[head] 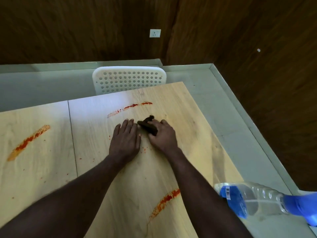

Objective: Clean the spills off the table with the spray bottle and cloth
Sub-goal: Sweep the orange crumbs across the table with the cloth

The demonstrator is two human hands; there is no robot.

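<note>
At four o'clock I saw the bottle (248, 200) run off the right edge, its blue top blurred and cut short. The right hand (164, 136) covered much of the cloth (147, 126). At twelve o'clock the table (171, 103) hid the chair (128, 79) below its backrest.

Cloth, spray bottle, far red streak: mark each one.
cloth (147, 127): head view, on its dark folded middle.
spray bottle (262, 196): head view, on its clear body.
far red streak (130, 106): head view, on its middle stretch.

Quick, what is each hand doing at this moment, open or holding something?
Left hand: open, fingers straight, flat on the table.
Right hand: closed around the dark cloth, holding it on the table.
</note>
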